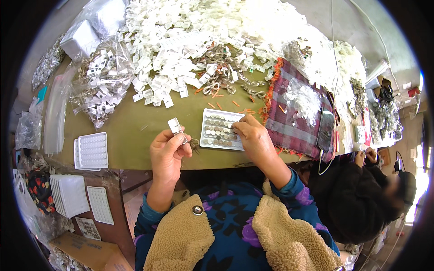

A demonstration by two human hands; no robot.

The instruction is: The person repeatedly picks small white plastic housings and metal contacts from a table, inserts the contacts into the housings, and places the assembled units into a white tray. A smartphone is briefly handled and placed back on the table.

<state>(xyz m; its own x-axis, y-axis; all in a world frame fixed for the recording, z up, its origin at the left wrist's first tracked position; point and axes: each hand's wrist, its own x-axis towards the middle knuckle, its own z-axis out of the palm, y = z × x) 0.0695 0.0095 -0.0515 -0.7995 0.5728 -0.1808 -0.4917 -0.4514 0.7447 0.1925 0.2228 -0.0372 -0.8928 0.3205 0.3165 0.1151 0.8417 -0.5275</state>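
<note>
While the left hand (165, 152) pinches a small white plastic case (174, 124), the right hand (256, 137), fingers bunched, contents unclear, works over the right side of a disc-filled white tray (203, 133) near the tabletop's (131, 128) near edge.

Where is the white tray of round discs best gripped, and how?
Probably by the left rim of the white tray, from the left: it lies flat with that edge uncovered, while the right hand covers part of the right side. Keep it level: discs sit inside.
</note>
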